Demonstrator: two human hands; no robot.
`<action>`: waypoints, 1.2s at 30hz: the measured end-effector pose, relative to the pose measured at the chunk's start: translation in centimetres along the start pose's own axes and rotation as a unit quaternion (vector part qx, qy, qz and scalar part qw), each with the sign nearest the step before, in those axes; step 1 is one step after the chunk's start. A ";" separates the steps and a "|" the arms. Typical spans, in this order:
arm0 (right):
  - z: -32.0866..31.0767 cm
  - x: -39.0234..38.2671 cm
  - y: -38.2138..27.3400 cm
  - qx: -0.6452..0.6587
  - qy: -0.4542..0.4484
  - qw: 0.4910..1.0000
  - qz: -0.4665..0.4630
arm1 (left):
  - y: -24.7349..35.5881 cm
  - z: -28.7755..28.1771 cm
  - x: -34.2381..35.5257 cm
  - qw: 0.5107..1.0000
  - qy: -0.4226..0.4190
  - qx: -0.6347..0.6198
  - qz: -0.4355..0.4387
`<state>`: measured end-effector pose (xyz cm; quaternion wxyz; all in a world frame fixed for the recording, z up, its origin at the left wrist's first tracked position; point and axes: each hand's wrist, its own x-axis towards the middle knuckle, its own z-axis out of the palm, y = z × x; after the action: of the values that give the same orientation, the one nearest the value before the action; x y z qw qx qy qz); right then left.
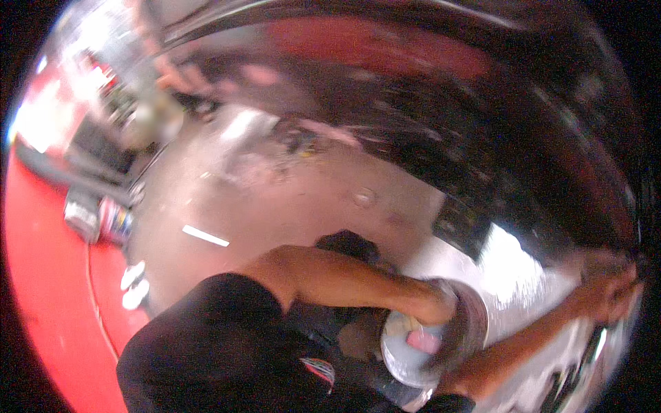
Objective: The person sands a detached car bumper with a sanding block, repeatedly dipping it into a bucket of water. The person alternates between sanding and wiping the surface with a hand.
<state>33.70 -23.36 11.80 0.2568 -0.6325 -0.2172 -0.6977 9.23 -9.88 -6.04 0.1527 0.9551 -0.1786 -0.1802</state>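
Note:
My left arm reaches across to a round bucket (406,368) with pale liquid inside. My left hand (437,308) is down at its far rim, and its fingers are hidden. A pink piece (423,341), blurred, shows in the bucket beside that hand. It is too smeared to name. At the far right my right hand (611,289) is raised near the lower side of a dark, glossy vehicle (413,117). Motion blurs its fingers, and I cannot tell whether it holds or touches anything.
Another person's hand (180,77) is near the vehicle at the upper left. A red surface (51,289) with a thin hose (93,296) runs along the left. Several cans (82,215) stand beside it. A white strip (206,235) lies on the grey floor (206,193).

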 end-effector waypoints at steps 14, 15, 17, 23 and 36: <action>-1.3 -2.5 -9.1 0.098 -0.003 0.972 0.215 | -0.2 -4.0 -3.3 0.995 -0.103 0.017 0.000; -1.6 -6.3 -11.2 0.144 -0.029 0.967 0.210 | -0.5 -4.1 -3.3 0.992 -0.122 -0.013 -0.041; -2.5 -10.1 -13.4 0.325 -0.112 0.909 0.236 | -1.2 -4.0 -2.9 0.977 -0.161 -0.073 -0.118; -0.3 0.0 -6.5 0.101 0.021 0.980 0.168 | -0.4 -4.8 -3.1 0.991 -0.126 0.007 -0.036; -1.0 -1.4 -5.8 0.119 0.006 0.976 0.182 | -1.5 -3.6 -3.0 0.989 -0.144 0.039 0.001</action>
<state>29.33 -19.43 10.46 0.4544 -0.6223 -0.1780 -0.6120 8.45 -6.49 -2.53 0.0878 0.9243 -0.2069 -0.3085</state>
